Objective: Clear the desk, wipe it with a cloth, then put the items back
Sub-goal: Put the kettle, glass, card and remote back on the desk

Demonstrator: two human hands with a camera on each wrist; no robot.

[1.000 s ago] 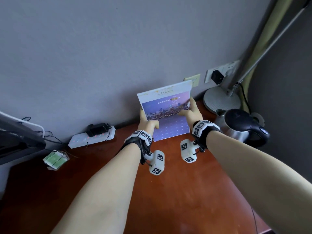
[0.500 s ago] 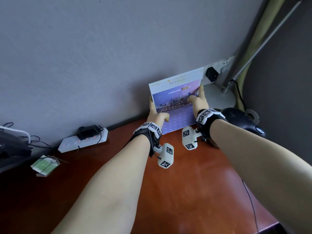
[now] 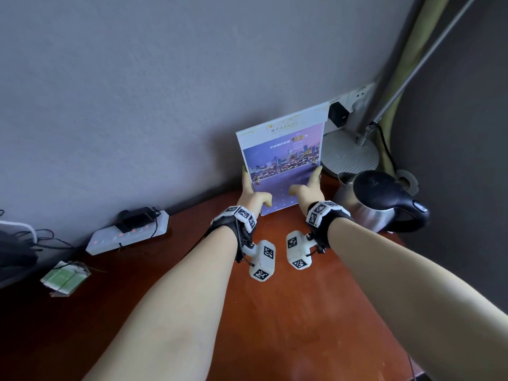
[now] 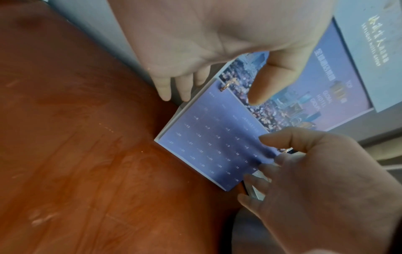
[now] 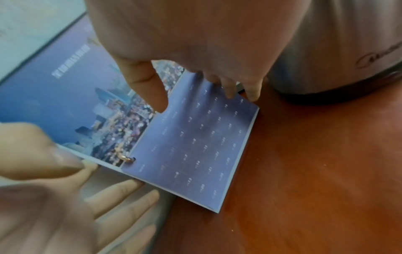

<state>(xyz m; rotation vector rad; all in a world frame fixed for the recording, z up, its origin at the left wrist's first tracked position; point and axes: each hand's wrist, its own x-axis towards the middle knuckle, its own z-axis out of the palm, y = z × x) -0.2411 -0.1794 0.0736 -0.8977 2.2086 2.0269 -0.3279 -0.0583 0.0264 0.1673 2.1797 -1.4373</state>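
A desk calendar (image 3: 283, 158) with a purple city picture stands upright at the back of the red-brown desk (image 3: 275, 312), close to the grey wall. Its bottom edge appears to rest on the wood. My left hand (image 3: 254, 195) pinches its left edge, thumb on the front page (image 4: 217, 146) and fingers behind. My right hand (image 3: 305, 188) holds the right edge the same way, thumb on the date sheet (image 5: 195, 146) and fingers curled round the side. The calendar's back is hidden.
A steel kettle (image 3: 384, 202) with a black lid stands just right of my right hand, and a round lamp base (image 3: 349, 155) sits behind it. A white power strip (image 3: 129, 233) and a small green packet (image 3: 64, 277) lie at the left. A plug (image 3: 339, 114) sits in the wall socket.
Both hands have carried the calendar to the right and back toward the wall, nearer the lamp base and kettle. It now covers the yellow wall plate seen beside it earlier.
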